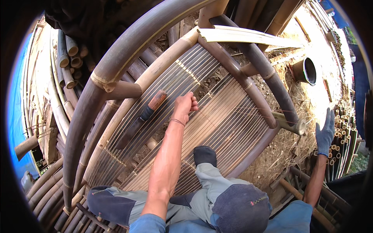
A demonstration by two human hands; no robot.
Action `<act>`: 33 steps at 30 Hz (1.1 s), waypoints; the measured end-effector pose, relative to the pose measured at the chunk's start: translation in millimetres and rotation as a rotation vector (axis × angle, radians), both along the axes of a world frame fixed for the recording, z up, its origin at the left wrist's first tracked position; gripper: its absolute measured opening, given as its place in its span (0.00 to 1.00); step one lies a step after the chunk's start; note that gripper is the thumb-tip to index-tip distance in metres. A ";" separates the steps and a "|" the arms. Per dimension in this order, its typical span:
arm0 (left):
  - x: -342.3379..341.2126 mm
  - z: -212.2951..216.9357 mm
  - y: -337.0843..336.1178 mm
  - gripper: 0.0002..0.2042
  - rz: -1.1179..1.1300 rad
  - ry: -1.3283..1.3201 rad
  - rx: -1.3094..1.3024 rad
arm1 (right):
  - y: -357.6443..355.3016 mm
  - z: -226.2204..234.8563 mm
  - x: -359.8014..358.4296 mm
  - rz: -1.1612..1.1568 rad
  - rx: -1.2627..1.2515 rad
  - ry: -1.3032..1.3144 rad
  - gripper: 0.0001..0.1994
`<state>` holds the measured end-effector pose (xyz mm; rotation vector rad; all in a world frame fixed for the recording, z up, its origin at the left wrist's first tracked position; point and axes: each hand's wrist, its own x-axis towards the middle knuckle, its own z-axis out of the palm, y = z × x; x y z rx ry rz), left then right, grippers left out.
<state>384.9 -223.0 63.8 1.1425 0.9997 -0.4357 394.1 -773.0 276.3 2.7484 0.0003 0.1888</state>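
Bamboo slats (217,116) underlie curled left-hand fingers (191,101); gloved right hand (325,134) spread; tin can (305,70) seemingly empty.

Left hand (185,105) rested closed on the bamboo slats (217,120), just beside the knife (142,118); gloved right hand (325,134) was spread, well apart from the slats.

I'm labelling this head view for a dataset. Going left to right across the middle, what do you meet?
Cut bamboo pole ends → big knife on the slats → bare left hand → dark metal pot → gloved right hand.

One knife (140,119), one metal can (305,70), one gloved hand (325,134), one bare hand (185,105).
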 end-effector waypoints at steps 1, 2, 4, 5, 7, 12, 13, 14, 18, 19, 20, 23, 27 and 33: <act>6.1 19.3 3.5 0.17 0.226 0.013 -0.228 | -43.9 7.0 -9.4 0.094 0.023 -0.076 0.43; 6.5 25.1 10.2 0.18 0.229 -0.085 -0.088 | -73.0 9.6 -16.5 0.059 0.091 -0.109 0.38; 2.0 46.4 12.6 0.18 -0.237 -0.401 0.646 | -95.8 8.7 -22.5 0.078 0.284 -0.035 0.35; -5.1 41.8 -0.8 0.19 -0.379 -0.611 0.805 | -99.1 6.7 -20.1 0.071 0.346 -0.086 0.35; -22.8 36.1 -43.9 0.26 -0.779 -0.813 0.939 | -67.6 2.6 -2.4 0.024 0.528 -0.216 0.34; -70.4 48.9 -140.5 0.05 -0.732 -1.101 0.769 | -7.9 24.6 52.4 -0.017 1.176 -0.538 0.34; -71.2 59.9 -137.7 0.05 -0.710 -1.113 0.708 | 8.5 43.2 56.6 -0.065 1.186 -0.549 0.34; -77.2 67.8 -130.8 0.05 -0.694 -1.107 0.664 | 17.5 48.7 56.9 -0.117 1.217 -0.549 0.34; -55.5 80.4 -124.0 0.09 -0.570 -1.189 0.777 | -26.7 83.5 72.2 -0.096 1.196 -0.474 0.32; -32.5 85.8 -127.6 0.11 -0.466 -1.203 0.867 | -42.1 95.3 72.7 -0.080 1.173 -0.442 0.32; -16.5 88.7 -130.3 0.12 -0.364 -1.212 0.946 | -54.8 105.4 72.9 -0.068 1.142 -0.405 0.31; 6.0 86.6 -129.3 0.08 -0.513 -1.214 0.730 | -63.6 122.1 80.6 -0.036 1.037 -0.303 0.30; -6.8 86.9 -150.8 0.12 -0.640 -1.208 0.471 | -50.3 109.5 103.7 -0.020 1.064 -0.204 0.29; -111.8 83.8 -173.9 0.13 -0.948 -1.296 0.333 | 171.3 -24.5 68.1 -0.598 1.366 0.750 0.26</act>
